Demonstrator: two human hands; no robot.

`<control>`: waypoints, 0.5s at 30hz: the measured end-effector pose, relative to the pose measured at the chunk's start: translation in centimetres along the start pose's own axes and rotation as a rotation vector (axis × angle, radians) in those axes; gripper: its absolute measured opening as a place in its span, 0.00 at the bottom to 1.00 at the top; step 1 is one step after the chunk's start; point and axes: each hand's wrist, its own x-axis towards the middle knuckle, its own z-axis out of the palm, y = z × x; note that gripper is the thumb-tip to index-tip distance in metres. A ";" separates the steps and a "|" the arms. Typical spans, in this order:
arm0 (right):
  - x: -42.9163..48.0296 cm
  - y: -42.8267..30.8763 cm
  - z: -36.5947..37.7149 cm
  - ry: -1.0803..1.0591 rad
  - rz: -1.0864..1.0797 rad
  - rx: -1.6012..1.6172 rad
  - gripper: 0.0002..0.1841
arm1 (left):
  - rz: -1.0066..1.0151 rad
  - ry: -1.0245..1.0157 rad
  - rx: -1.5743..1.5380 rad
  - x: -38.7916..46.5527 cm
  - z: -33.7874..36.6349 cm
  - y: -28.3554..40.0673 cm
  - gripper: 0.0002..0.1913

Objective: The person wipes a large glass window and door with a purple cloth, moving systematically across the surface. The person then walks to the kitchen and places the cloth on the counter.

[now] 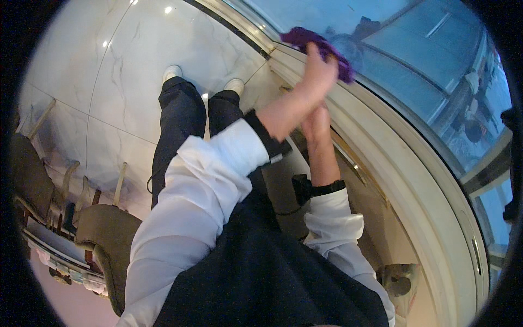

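Note:
My left hand point(320, 67) reaches up to the right and grips a purple cloth point(341, 65). The cloth lies against or very close to the glass pane point(408, 61), just above its pale frame point(392, 135). Beneath my left forearm is my right hand point(316, 118), beside the frame's inner edge. The forearm covers part of its fingers, so whether it holds anything is hidden. Both wrists have black bands, and a small black device point(301, 189) sits at the right one.
Glossy marble-look tiles point(122, 69) lie under my white shoes. Brown chairs point(108, 222) stand at the lower left, near a shelf or table edge with small items. A bag-like item point(399, 282) is at the lower right by the frame. Dim reflections or objects show in the glass.

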 end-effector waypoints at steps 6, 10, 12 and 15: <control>1.2 1.3 0.4 0.112 0.039 -0.029 0.20 | 0.095 0.177 0.150 2.6 -0.3 -0.5 0.24; 2.8 1.6 0.2 0.114 0.053 -0.072 0.19 | -0.017 0.128 0.298 10.5 -5.7 -3.5 0.18; 3.3 2.0 -0.2 0.135 0.049 -0.049 0.19 | 0.012 0.161 0.310 11.5 -6.2 -3.9 0.19; 3.4 2.9 -0.6 0.118 0.054 -0.060 0.19 | -0.019 0.012 0.158 7.7 -4.8 -2.5 0.22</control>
